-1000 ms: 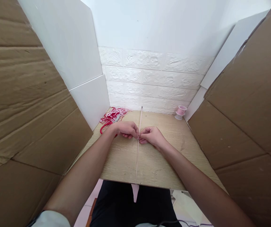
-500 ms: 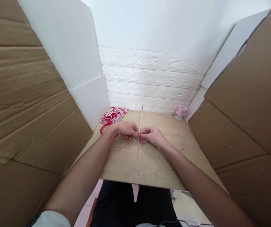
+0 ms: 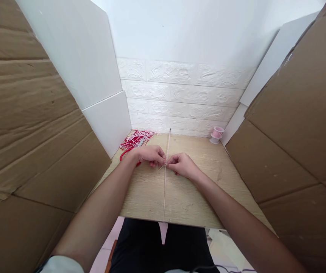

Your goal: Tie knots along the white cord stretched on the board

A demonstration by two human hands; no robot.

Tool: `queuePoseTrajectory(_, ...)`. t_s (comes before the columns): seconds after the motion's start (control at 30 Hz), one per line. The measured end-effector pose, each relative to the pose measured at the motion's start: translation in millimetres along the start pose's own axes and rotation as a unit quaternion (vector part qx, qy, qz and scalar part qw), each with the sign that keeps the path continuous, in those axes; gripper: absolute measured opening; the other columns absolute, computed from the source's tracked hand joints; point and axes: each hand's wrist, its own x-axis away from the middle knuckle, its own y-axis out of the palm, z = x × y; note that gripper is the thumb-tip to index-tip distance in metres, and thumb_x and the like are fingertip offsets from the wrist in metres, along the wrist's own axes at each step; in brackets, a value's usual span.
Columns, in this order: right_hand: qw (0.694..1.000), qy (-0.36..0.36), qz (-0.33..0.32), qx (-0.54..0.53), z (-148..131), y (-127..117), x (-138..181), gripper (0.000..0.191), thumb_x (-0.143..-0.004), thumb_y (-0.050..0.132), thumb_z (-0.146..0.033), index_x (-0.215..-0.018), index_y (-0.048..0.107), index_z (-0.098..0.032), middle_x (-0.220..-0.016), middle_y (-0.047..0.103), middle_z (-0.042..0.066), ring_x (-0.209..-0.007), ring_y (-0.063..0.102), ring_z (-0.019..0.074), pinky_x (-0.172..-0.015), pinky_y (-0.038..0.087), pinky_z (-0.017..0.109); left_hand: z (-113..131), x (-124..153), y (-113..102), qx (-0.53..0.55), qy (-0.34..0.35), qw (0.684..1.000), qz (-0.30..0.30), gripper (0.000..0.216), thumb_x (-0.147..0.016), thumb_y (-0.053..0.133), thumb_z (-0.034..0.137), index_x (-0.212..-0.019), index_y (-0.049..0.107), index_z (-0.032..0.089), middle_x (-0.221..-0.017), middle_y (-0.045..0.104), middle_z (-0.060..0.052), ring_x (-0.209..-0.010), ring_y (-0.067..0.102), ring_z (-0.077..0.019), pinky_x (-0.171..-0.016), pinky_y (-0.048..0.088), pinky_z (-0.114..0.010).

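Right hand (image 3: 183, 165) is drawn slightly back, grip unclear | thread (image 3: 160, 168) seems pinched by left hand (image 3: 151, 154) | tangle risked by slack

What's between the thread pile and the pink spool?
Head view: a straight pale cord crosses the tabletop between the thread pile and the pink spool.
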Motion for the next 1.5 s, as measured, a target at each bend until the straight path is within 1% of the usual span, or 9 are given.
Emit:
queuePoseTrajectory(0.1, 1.000, 0.002, -0.003, 0.010, -2.0, -0.7, 1.2, 0.012, -0.070, 0.060, -0.024, -0.072, 0.065, -0.014, -0.058, 0.056, -0.001, -0.043, 0.046, 0.0077, -0.038, 0.032, 0.019, -0.6, -0.6, -0.4, 0.032, 0.006, 0.999, 0.028, 0.028, -0.062, 0.070, 0.029, -0.082, 0.067, 0.011, -0.073, 0.064, -0.002, -0.058, 0.058, -0.0076, -0.054, 0.048, -0.017)
queuePoseTrajectory(0.27, 1.000, -0.008, -0.006, 0.013, -2.2, -0.4, 1.3, 0.014, -0.070, 0.060, -0.023, -0.075, 0.067, -0.013, -0.059, 0.056, -0.001, -0.043, 0.043, 0.0067, -0.038, 0.030, 0.018, -0.4, -1.0, 1.5, 0.067, 0.013, 0.997, 0.026, 0.027, -0.059, 0.073, 0.025, -0.081, 0.064, 0.010, -0.075, 0.066, -0.004, -0.064, 0.061, -0.0098, -0.061, 0.052, -0.020)
queuePoseTrajectory(0.47, 1.000, -0.008, -0.021, -0.001, -0.9, -0.3, 0.3, 0.016, -0.072, 0.061, -0.026, -0.077, 0.066, -0.011, -0.057, 0.053, -0.001, -0.042, 0.042, 0.0068, -0.037, 0.030, 0.018, 3.1, 2.7, 4.1, 0.099, 0.034, 0.993, 0.048, 0.048, -0.055, 0.078, 0.019, -0.095, 0.051, 0.017, -0.077, 0.069, -0.005, -0.071, 0.066, -0.0159, -0.063, 0.053, -0.024)
queuePoseTrajectory(0.6, 1.000, -0.016, -0.018, 0.013, -0.3, -0.6, 1.0, 0.021, -0.072, 0.061, -0.030, -0.077, 0.066, -0.011, -0.057, 0.053, -0.001, -0.043, 0.043, 0.0072, -0.038, 0.030, 0.019, 3.2, 3.7, 0.6, 0.043, 0.042, 0.997, 0.039, 0.033, -0.059, 0.075, 0.024, -0.088, 0.063, 0.013, -0.078, 0.069, -0.006, -0.070, 0.065, -0.0138, -0.063, 0.052, -0.021)
queuePoseTrajectory(0.77, 0.999, -0.023, -0.014, 0.026, -2.3, -0.7, 1.9, 0.022, -0.073, 0.059, -0.031, -0.078, 0.066, -0.011, -0.059, 0.054, 0.000, -0.045, 0.044, 0.0075, -0.040, 0.030, 0.019, 6.0, 5.8, -1.9, 0.005, 0.021, 0.998, 0.052, 0.032, -0.059, 0.074, 0.026, -0.088, 0.070, 0.012, -0.077, 0.069, -0.006, -0.071, 0.065, -0.0145, -0.068, 0.054, -0.023)
queuePoseTrajectory(1.0, 0.999, -0.024, -0.020, 0.013, -0.5, -0.3, 0.5, 0.019, -0.071, 0.057, -0.025, -0.079, 0.067, -0.011, -0.059, 0.055, 0.000, -0.045, 0.043, 0.0076, -0.040, 0.030, 0.020, 4.7, 6.6, -3.8, -0.024, 0.027, 0.998, 0.046, 0.030, -0.063, 0.072, 0.029, -0.088, 0.071, 0.012, -0.076, 0.069, -0.005, -0.070, 0.063, -0.0128, -0.067, 0.053, -0.022)
queuePoseTrajectory(1.2, 0.999, -0.025, -0.019, 0.013, -0.3, -0.3, 1.3, 0.022, -0.071, 0.057, -0.029, -0.079, 0.066, -0.011, -0.059, 0.054, 0.000, -0.044, 0.043, 0.0078, -0.039, 0.030, 0.020, 2.8, 4.7, -4.0, -0.023, 0.041, 0.999, 0.011, 0.029, -0.067, 0.069, 0.032, -0.088, 0.069, 0.013, -0.079, 0.068, -0.004, -0.074, 0.063, -0.0115, -0.071, 0.052, -0.020)
queuePoseTrajectory(1.37, 0.999, -0.027, -0.014, 0.016, -2.5, 0.2, 2.2, 0.023, -0.071, 0.056, -0.029, -0.079, 0.066, -0.011, -0.058, 0.054, -0.001, -0.044, 0.042, 0.0079, -0.039, 0.030, 0.020, 7.4, 5.7, -1.3, -0.046, 0.036, 0.998, -0.005, 0.025, -0.069, 0.060, 0.027, -0.088, 0.066, 0.012, -0.076, 0.065, -0.004, -0.070, 0.061, -0.0109, -0.068, 0.050, -0.021)
queuePoseTrajectory(1.5, 0.999, -0.028, -0.010, 0.016, -2.1, 0.6, 0.7, 0.022, -0.071, 0.056, -0.029, -0.078, 0.066, -0.011, -0.061, 0.056, 0.000, -0.044, 0.043, 0.0078, -0.039, 0.031, 0.020, 7.9, 7.3, -1.3, -0.076, 0.027, 0.997, -0.018, 0.024, -0.072, 0.056, 0.029, -0.088, 0.064, 0.013, -0.073, 0.064, -0.004, -0.064, 0.058, -0.0102, -0.061, 0.048, -0.021)
